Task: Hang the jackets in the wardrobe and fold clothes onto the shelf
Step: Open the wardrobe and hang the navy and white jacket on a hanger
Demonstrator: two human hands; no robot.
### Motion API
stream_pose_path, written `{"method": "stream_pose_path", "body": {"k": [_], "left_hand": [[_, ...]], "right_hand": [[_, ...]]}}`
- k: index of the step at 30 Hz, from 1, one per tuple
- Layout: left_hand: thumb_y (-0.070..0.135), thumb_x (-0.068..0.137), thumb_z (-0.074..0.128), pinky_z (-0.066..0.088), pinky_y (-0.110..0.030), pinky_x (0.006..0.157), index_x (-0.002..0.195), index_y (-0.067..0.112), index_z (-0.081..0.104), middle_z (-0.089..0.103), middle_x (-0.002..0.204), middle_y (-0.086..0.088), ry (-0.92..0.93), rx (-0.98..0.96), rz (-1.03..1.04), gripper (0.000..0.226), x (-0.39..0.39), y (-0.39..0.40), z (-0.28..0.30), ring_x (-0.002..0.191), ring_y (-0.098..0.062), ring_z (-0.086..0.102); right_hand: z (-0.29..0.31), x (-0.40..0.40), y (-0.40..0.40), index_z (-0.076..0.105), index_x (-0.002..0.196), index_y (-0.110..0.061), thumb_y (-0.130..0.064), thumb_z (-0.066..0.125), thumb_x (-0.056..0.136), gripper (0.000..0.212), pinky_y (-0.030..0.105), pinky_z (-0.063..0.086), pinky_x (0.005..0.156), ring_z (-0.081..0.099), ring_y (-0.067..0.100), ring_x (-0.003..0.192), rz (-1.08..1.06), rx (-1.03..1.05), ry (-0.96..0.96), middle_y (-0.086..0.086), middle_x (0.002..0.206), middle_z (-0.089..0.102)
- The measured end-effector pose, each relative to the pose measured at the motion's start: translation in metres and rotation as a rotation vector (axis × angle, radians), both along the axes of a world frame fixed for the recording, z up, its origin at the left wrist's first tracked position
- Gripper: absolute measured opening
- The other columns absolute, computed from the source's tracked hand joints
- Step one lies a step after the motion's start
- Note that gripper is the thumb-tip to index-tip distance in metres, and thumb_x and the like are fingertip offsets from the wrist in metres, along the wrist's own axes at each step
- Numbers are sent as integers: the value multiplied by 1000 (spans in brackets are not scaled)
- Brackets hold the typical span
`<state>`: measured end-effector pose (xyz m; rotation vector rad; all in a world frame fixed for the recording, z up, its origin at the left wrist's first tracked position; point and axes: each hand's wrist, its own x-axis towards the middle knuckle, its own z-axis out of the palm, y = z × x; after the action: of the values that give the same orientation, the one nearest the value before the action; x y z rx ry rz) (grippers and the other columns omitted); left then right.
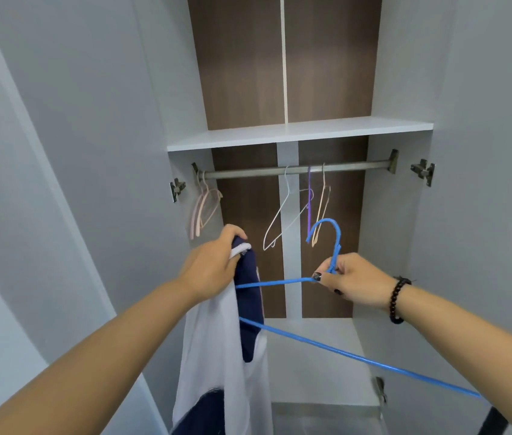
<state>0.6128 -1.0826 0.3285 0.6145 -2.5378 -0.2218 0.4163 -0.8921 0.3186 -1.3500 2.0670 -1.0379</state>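
Pale pink plastic hangers dangle at the left end of the dull metal rail, and below them the left hand makes a closed grip on the collar of a soft white and navy jacket, which droops limply under the fist. One thin arm of a blue wire hanger runs in against the jacket's navy part, while right of it the right hand pinches the hanger's twisted neck under its curved hook, a dark beaded bracelet on the wrist. Behind, slim white, purple and beige hangers hang mid-rail beneath the flat white shelf, against brown wood-grain backing
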Motion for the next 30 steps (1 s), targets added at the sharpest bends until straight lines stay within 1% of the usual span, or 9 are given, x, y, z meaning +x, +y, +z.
{"method": "stream_pose_path", "body": {"k": [2, 5, 9, 12, 15, 19, 22, 24, 30], "left_hand": [[27, 100, 45, 45, -35, 58, 120, 26, 40, 62, 82, 2, -44, -129, -70, 20, -4, 13, 3, 65, -23, 58], [31, 100, 43, 33, -31, 52, 124, 25, 38, 52, 72, 5, -142, -340, -121, 25, -8, 29, 4, 54, -22, 47], [27, 91, 61, 26, -25, 45, 110, 18, 53, 53, 61, 6, -86, -529, -249, 22, -2, 43, 2, 44, -21, 45], [41, 86, 65, 31, -20, 43, 106, 24, 50, 65, 72, 11, 62, -377, -315, 30, 1, 44, -8, 49, -12, 53], [54, 88, 58, 48, -29, 62, 119, 36, 34, 64, 99, 17, -3, -74, -252, 43, 0, 44, -23, 72, -8, 61], [41, 92, 60, 49, -32, 66, 124, 37, 37, 57, 94, 19, 137, 172, -132, 39, -8, 36, -32, 69, -1, 57], [34, 92, 60, 44, -35, 92, 130, 27, 47, 52, 122, 11, 139, -113, -101, 41, -18, 29, -27, 108, -12, 51], [36, 95, 54, 34, -36, 99, 134, 22, 49, 51, 131, 5, 48, -264, -92, 42, -27, 29, -20, 117, -19, 45], [38, 97, 44, 43, -41, 73, 97, 15, 66, 63, 86, -1, -41, -590, -108, 31, -47, 28, 5, 81, -25, 50]], "right_hand": [[-3, 9, -10, 68, 75, -16, -20, 54, 94, 23, 18, 45, 54, 51, 5, 50, -9, 32, 71, 2, 66, 63], [-14, 25, -20, 66, 78, -12, -15, 50, 95, 23, 18, 46, 48, 53, 6, 39, -30, 56, -42, 2, 68, 72], [-33, 39, -25, 61, 51, -9, -4, 50, 88, 39, 14, 38, 41, 43, 3, 34, -168, -134, -124, -3, 45, 56], [-34, 40, -26, 51, 43, -10, -3, 53, 87, 45, 16, 33, 44, 38, 7, 37, -186, -287, -200, -1, 43, 45], [-32, 33, -27, 52, 50, -7, -8, 59, 90, 40, 20, 33, 45, 35, 13, 44, -246, -394, -350, 4, 47, 42], [-28, 19, -22, 64, 66, 5, -2, 59, 89, 24, 18, 36, 43, 38, 11, 45, -307, -453, -468, 3, 50, 47], [-20, 7, -15, 61, 81, 18, 3, 56, 88, 18, 18, 33, 41, 35, 10, 43, -258, -444, -456, 3, 51, 45], [-13, 0, -11, 61, 83, 18, 1, 56, 89, 18, 17, 33, 39, 37, 9, 40, -232, -431, -436, 1, 48, 45], [-9, -12, 0, 68, 83, 7, -7, 59, 91, 19, 18, 34, 38, 38, 11, 38, -167, -422, -454, 3, 47, 48]]}}
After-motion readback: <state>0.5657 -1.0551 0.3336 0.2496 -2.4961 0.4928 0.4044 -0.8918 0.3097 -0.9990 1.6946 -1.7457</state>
